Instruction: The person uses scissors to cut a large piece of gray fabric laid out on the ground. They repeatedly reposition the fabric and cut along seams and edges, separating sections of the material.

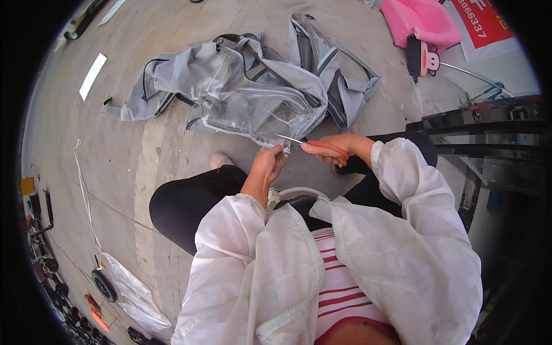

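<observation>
While the bulk of a grey-and-clear cover [247, 98] lies crumpled on a concrete floor [115, 161], a seated person in a pale jacket holds its near edge up between both knees, the left hand [267, 163] and right hand [340, 146] almost meeting over it. The left hand's fingers pinch the plastic margin just beside the tip end of a pair of orange-handled scissors [317, 144], a grip that appears meant to keep the limp material taut and steady near the metal. Around the handles, the right hand's fingers are curled closed, with the blades pointing leftward across the edge; whether the blades are parted is too small to tell. Left spread on the ground beyond the feet, the cover's weight seems to be borne by the floor, so that only a small portion needs holding. Its clear panel bunches into a loose pocket, and darker patches show there, though whether anything lies inside or beneath cannot be told. At upper right, a black bag-like item [414, 57] sits beside a pink face-shaped piece [432, 60], its contents, if any, hidden, near a pink chair [417, 26]. At lower left, crumpled clear sheeting [135, 293] lies beside a small black wheel [104, 286].
</observation>
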`<state>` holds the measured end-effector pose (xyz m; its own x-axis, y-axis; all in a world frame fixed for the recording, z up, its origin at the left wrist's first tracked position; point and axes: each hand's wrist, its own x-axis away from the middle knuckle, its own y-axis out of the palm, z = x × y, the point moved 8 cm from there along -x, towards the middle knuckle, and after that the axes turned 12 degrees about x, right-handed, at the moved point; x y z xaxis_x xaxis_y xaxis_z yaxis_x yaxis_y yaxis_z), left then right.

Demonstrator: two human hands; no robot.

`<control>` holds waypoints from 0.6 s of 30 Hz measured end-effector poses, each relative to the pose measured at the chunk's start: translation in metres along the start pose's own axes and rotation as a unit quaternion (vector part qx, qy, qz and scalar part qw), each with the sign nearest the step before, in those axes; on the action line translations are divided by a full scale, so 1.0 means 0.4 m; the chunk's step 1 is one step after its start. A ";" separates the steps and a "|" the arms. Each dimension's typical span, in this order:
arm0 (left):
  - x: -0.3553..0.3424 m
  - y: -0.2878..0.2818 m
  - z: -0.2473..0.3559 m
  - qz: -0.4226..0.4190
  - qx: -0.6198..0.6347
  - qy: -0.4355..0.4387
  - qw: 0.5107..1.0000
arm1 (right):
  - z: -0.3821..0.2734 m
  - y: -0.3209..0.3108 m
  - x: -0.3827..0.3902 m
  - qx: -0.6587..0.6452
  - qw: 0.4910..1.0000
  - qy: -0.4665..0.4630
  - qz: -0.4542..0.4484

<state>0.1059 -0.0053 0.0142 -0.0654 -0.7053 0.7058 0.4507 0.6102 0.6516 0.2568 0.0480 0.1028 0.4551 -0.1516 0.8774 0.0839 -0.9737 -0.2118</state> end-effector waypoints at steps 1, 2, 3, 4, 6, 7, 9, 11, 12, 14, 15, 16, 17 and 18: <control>0.004 -0.006 0.000 0.004 -0.004 0.003 1.000 | -0.003 -0.002 -0.007 0.026 1.000 0.006 -0.008; 0.007 -0.011 -0.001 0.008 -0.007 0.005 1.000 | -0.005 -0.003 -0.013 0.052 0.998 0.012 -0.016; 0.013 -0.014 0.000 0.012 -0.011 0.007 1.000 | -0.012 -0.006 -0.016 0.054 0.998 0.010 -0.011; 0.019 -0.019 0.002 0.019 -0.015 0.007 1.000 | -0.021 -0.007 -0.015 0.056 0.998 0.008 -0.006; 0.029 -0.029 0.008 0.033 -0.024 0.007 0.999 | -0.030 -0.002 -0.022 0.060 0.998 -0.003 -0.001; 0.029 -0.036 0.008 0.030 -0.024 0.003 0.999 | -0.028 0.003 -0.030 0.061 0.998 -0.013 0.000; 0.024 -0.043 0.011 0.020 -0.025 -0.006 0.999 | -0.026 0.010 -0.045 0.057 0.998 -0.024 0.004; 0.020 -0.051 0.014 0.016 -0.019 -0.006 1.000 | -0.027 0.013 -0.053 0.045 0.999 -0.026 0.012; 0.019 -0.047 0.017 0.012 -0.015 -0.006 1.000 | -0.034 0.018 -0.051 0.019 1.000 -0.019 0.006; 0.016 -0.040 0.015 0.009 -0.020 -0.025 0.999 | -0.059 0.025 -0.049 -0.034 0.999 -0.005 -0.005; 0.012 -0.031 0.013 0.004 -0.025 -0.037 0.999 | -0.055 0.020 -0.066 -0.038 0.999 -0.011 0.002; 0.014 -0.039 0.009 0.004 -0.025 -0.037 0.999 | -0.050 0.030 -0.090 -0.044 0.999 -0.020 0.001; 0.015 -0.048 0.005 0.005 -0.024 -0.038 0.999 | -0.044 0.039 -0.105 -0.050 0.998 -0.028 0.001; 0.016 -0.048 0.011 0.003 -0.025 -0.035 0.999 | -0.051 0.029 -0.106 -0.031 0.999 -0.030 0.018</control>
<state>0.0931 -0.0198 0.0074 -0.1247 -0.6740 0.7282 0.4941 0.5942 0.6346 0.2206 0.0398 0.0720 0.5100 -0.1780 0.8415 0.0120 -0.9768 -0.2138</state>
